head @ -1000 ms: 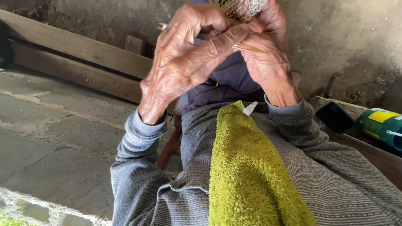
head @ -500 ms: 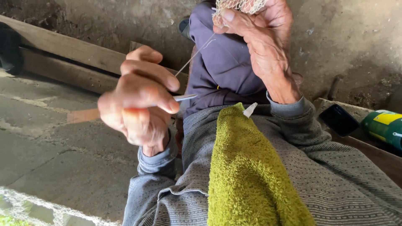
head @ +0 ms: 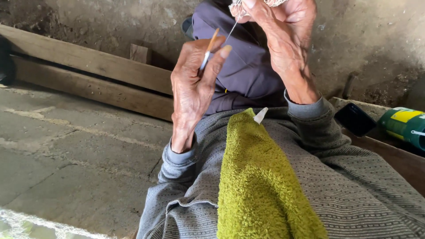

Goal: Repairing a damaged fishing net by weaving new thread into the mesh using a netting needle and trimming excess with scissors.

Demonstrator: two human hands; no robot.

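Left hand [head: 192, 88] pinches a thin stick [head: 208, 48]; right hand [head: 283, 35] grips a pale netting bundle [head: 254, 4], mostly cut off at the top edge; a thread [head: 233, 27] runs between.

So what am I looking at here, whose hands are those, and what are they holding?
There is no machine here. The picture comes from a small camera worn on a person's head, looking down, so you see that person's own two hands and lap. The left hand pinches a thin stick-like tool with a pale tip. The right hand is raised higher and grips a bundle of pale netting or thread at the very top edge; a fine strand runs down from it toward the tool. A green fuzzy towel lies over the grey striped sweater. At the right sit a dark flat phone-like thing and a green and yellow can. Wooden planks and a concrete floor are on the left.
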